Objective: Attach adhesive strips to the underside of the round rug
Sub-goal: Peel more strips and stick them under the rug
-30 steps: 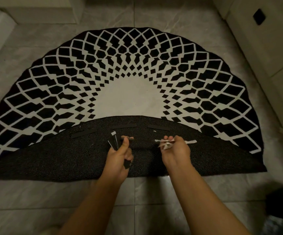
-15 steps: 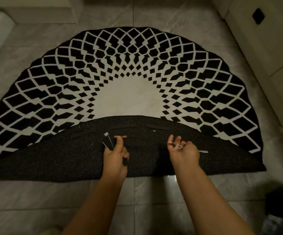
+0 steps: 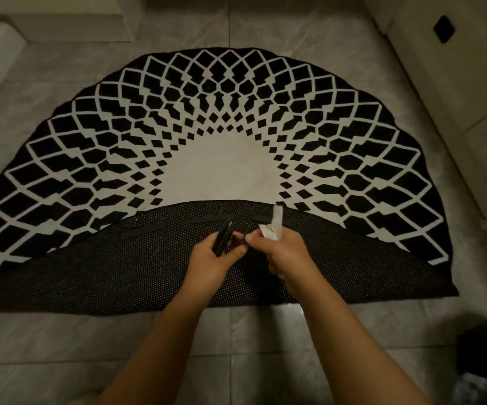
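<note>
Two forearms enter from the lower edge of the view, both bare to the frame's edge; no sleeve is visible. Left hand and right hand are bare, ungloved. Fingernails appear short and unpainted.

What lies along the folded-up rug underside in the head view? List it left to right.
Long black adhesive strip stuck at the left → shorter black stuck strip → bundle of black strips in the left hand → white backing paper in the right hand.
</note>
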A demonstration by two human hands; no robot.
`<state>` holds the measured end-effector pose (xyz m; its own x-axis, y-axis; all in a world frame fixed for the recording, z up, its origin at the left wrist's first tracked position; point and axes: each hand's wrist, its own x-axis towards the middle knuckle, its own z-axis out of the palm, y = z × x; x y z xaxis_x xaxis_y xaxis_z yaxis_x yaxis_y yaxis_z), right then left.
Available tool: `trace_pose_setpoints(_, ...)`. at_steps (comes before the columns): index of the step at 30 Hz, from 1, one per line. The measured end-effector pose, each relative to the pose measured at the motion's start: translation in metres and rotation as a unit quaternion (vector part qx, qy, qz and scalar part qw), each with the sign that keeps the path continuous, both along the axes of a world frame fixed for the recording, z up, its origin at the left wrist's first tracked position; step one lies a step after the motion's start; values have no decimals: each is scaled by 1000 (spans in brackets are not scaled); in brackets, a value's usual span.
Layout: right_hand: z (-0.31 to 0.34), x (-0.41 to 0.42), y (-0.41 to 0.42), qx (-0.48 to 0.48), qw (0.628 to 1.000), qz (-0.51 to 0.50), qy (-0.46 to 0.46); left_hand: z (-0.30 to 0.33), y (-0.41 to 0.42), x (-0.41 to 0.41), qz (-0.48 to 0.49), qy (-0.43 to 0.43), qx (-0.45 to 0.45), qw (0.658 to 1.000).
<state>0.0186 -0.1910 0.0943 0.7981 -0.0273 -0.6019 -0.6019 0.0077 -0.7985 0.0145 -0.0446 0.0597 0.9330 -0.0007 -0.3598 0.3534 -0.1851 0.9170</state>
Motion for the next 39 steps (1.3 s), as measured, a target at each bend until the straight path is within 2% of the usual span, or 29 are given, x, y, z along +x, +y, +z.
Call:
trace_pose_setpoints(4,-1,1,4,-34,998,59,-10,0,0,2,17,-3,31,999)
trace_pose_setpoints(15,-7,4,7,-127,991,20,-42,-3,2,2,-8,-27,49,998)
trace_pose_setpoints(20,-14,7,2,-142,989,16,-20,-2,4,4,-46,-42,82,995)
trace_pose_setpoints(24,-19,7,-6,-88,991,-96,30,-2,4,7,-25,-32,88,995)
trace_pose_setpoints(29,-21,4,-25,26,963,-251,93,-7,4,6,115,45,58,991)
trace_pose_setpoints(33,-22,4,-31,65,951,-279,118,-15,4,1,145,108,31,983)
trace_pose_setpoints(39,-25,2,-32,63,948,-285,128,-14,-6,2,158,125,-9,980)
